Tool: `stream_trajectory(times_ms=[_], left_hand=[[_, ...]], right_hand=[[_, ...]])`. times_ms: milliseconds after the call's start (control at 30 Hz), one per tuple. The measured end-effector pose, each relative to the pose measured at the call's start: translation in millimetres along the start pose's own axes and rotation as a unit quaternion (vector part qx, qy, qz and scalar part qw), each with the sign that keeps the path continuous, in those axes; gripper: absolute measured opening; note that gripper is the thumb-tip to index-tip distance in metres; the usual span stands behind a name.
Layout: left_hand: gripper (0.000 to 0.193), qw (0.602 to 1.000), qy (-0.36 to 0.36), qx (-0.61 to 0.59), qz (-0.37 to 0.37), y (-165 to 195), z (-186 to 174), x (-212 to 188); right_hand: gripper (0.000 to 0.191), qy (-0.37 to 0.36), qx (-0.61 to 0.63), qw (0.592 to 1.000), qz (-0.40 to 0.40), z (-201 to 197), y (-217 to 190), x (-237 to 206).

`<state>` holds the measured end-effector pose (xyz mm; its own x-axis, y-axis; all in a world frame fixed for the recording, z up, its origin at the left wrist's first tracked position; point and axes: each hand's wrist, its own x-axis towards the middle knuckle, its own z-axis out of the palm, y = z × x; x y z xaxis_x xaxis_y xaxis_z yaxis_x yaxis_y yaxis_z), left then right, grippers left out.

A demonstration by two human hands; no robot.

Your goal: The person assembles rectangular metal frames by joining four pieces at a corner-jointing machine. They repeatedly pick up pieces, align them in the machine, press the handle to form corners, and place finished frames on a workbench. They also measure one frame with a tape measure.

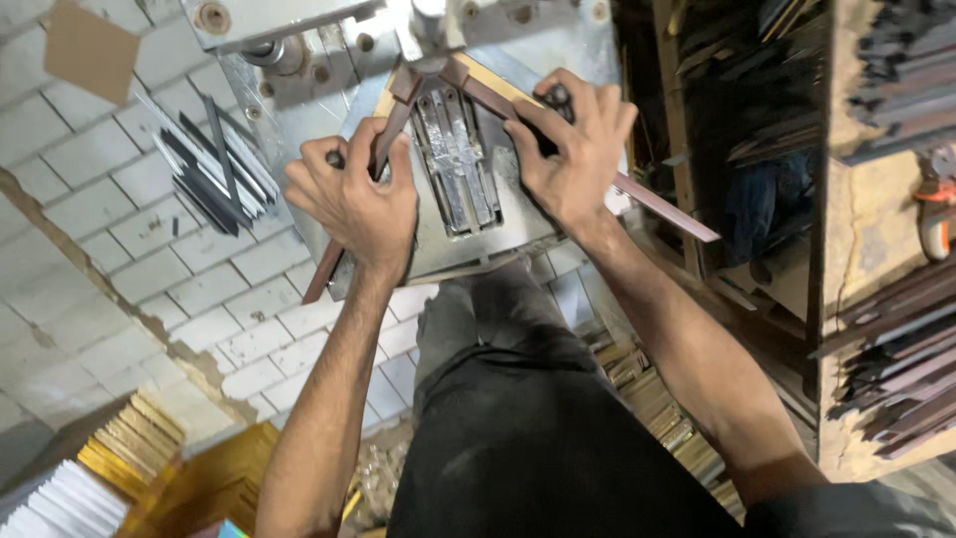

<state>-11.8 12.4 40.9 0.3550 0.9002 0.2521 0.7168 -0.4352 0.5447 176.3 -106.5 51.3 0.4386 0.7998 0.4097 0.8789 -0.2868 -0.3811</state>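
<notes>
Both gripping: left hand point(354, 199) left brown moulding point(327, 271), right hand point(573, 149) right moulding point(665, 206)

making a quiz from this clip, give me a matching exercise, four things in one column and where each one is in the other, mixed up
Things:
1. left hand
2. right hand
3. dark strips pile
4. gold frame pieces

Places:
A. on the tiled floor, left of the metal machine
B. stacked at the lower left
C. pressing the right brown moulding strip
D. gripping the left brown moulding strip

Pairs: 1-D, 2-C, 3-A, 4-B
</notes>
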Motion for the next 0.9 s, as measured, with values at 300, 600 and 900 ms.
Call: stream_trajectory(times_ms=[300, 600, 900], left_hand=[[0.026, 0.992, 0.05, 0.015, 0.111, -13, 2, 11], [0.051, 0.935, -0.043, 0.116, 0.333, 14, -94, -58], [0.026, 0.836, -0.183, 0.112, 0.505, 25, -86, -62]], right_hand=[[0.092, -0.118, -0.003, 0.993, 0.018, -66, 23, -20], [0.032, -0.098, -0.027, 0.995, 0.002, -202, 39, -161], [0.033, -0.028, -0.057, 0.989, -0.131, -278, 26, -162]])
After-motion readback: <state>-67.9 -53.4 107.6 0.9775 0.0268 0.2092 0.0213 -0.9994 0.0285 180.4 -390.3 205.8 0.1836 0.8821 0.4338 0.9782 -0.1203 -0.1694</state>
